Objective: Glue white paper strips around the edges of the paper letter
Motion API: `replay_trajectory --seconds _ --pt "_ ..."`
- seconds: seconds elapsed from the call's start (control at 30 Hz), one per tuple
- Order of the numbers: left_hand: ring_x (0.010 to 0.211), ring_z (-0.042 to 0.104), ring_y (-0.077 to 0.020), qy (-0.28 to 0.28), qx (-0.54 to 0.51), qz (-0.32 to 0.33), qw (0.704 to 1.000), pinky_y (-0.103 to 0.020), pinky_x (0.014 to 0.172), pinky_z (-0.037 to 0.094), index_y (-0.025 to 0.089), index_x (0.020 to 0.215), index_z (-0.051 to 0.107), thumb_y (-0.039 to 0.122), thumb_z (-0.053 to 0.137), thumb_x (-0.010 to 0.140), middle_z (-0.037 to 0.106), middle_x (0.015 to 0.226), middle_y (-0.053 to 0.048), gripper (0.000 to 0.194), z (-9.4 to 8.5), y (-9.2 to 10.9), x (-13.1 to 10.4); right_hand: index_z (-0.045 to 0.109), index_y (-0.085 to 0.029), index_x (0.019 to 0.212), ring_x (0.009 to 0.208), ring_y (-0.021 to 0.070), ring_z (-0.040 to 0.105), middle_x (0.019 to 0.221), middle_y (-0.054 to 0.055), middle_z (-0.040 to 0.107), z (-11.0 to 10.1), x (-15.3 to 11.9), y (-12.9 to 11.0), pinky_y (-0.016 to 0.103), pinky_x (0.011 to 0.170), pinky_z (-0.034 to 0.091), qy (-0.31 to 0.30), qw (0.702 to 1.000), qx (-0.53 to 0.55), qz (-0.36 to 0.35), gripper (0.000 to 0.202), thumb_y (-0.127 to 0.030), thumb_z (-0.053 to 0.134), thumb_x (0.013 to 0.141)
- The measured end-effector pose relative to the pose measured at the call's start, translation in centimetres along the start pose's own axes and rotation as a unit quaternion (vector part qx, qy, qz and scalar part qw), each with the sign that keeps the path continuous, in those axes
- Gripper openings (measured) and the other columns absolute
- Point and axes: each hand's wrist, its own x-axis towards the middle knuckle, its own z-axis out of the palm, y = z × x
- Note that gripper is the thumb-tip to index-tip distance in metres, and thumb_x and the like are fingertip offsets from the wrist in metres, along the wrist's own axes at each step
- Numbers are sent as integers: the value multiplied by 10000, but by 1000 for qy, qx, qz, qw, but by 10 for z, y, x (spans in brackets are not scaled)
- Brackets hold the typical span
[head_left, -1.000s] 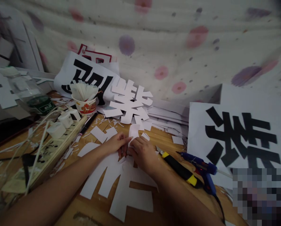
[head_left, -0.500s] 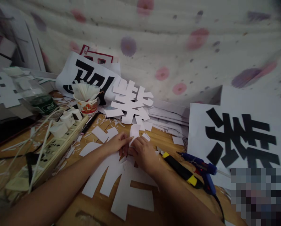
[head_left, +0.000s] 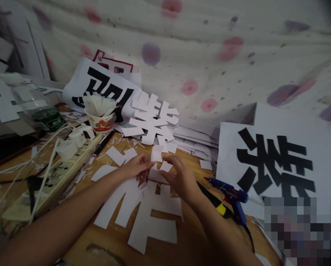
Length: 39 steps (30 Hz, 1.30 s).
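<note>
My left hand (head_left: 137,166) pinches the edge of a curled white card strip (head_left: 156,153) that stands up over the white cut-out character (head_left: 139,229) on the table. Just right of it, my right hand (head_left: 179,177) has its fingers and thumb spread, the thumb tip close to the strip's lower part. Whether that thumb touches it I cannot tell. A small white card piece (head_left: 166,166) shows between the right fingers and thumb. Partly behind my right forearm lies a black and yellow utility knife (head_left: 213,199), with a blue glue gun (head_left: 229,190) beside it.
A power strip (head_left: 57,177) with plugs and cables runs along the left. Behind stand a paper cup of white sticks (head_left: 100,120), a green-labelled bottle (head_left: 47,116) and another white cut-out character (head_left: 151,123). A printed character sheet (head_left: 229,144) leans at right. Scraps litter the wooden table (head_left: 193,236).
My right hand has moved off the strip to the right, and its fingers have spread apart. My left hand stays pinched on the strip. The view has shifted slightly.
</note>
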Motion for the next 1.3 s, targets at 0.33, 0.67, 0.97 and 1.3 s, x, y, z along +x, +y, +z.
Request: replay_trajectory --seconds 0.33,0.67,0.97,1.3 --pt "303 509 -111 -49 25 -26 998 -145 269 264 223 754 289 543 613 694 571 435 59 459 -5 -4 3 456 -201 560 463 114 447 489 -31 478 -13 -41 43 231 461 305 -70 968 64 233 453 -492 326 883" --pt "281 417 -52 -37 26 -44 998 -144 309 216 219 711 280 523 679 616 580 432 59 510 3 13 1 443 -208 543 483 133 491 515 10 542 -9 -42 31 245 495 318 -80 964 41 251 499 -487 244 906" --pt "302 408 -49 -36 43 -52 997 -147 333 208 216 704 284 486 647 665 603 446 38 454 5 12 1 458 -210 555 476 145 472 517 27 543 -10 -39 24 263 491 274 -77 966 -9 248 465 -421 250 914" --pt "317 428 -63 -35 60 -46 996 -164 348 217 211 730 319 497 622 688 593 453 42 418 6 11 -1 476 -209 539 496 158 503 523 33 562 -8 -40 26 268 506 299 -74 963 9 260 487 -440 261 910"
